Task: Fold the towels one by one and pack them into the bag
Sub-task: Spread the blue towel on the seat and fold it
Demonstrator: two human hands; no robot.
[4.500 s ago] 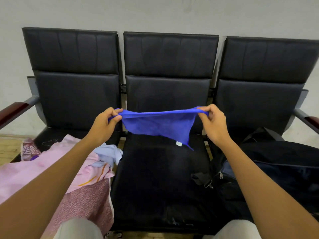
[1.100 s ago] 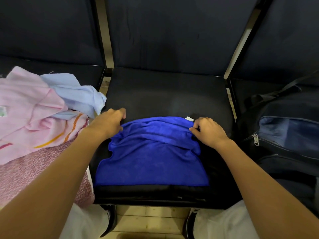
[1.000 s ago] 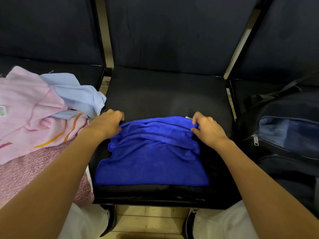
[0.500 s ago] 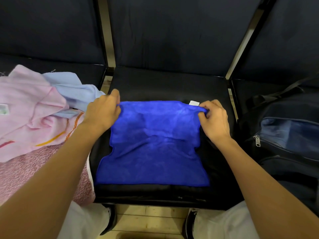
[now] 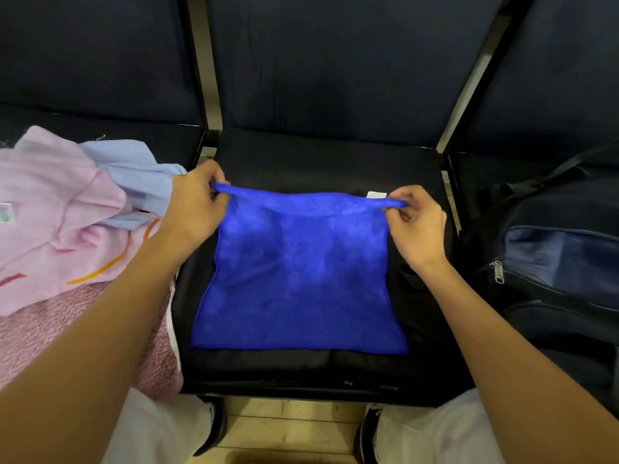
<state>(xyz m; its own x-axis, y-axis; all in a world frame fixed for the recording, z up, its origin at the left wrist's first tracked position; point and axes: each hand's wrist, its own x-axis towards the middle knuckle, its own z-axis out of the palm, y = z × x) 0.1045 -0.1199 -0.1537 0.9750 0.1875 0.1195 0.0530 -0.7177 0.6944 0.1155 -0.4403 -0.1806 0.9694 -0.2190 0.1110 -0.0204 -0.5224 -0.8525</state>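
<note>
I see the blue towel [image 5: 298, 276] lying flat on the middle seat [image 5: 321, 162]. Its near edge runs along the front edge of the seat. Its far edge is lifted a little off the cushion. A small white tag [image 5: 376, 195] sticks up at the far right corner.

My left hand [image 5: 196, 204] pinches the far left corner of the towel. My right hand [image 5: 415, 226] pinches the far right corner. Both hands hold the cloth tight between thumb and fingers, and the far edge is stretched between them.

I think this towel is only at the start of its fold. It is spread open and has no fold in it yet. I would guess the far edge gets pulled toward me next, to meet the near edge.

On the left seat there is a pile of other towels [image 5: 67, 209], pink and light blue, all rumpled. None of them looks folded. On the right seat sits the dark bag [image 5: 552, 262]. I cannot tell if it is open, and I see no towel in it. So most of the job seems to be left.
</note>
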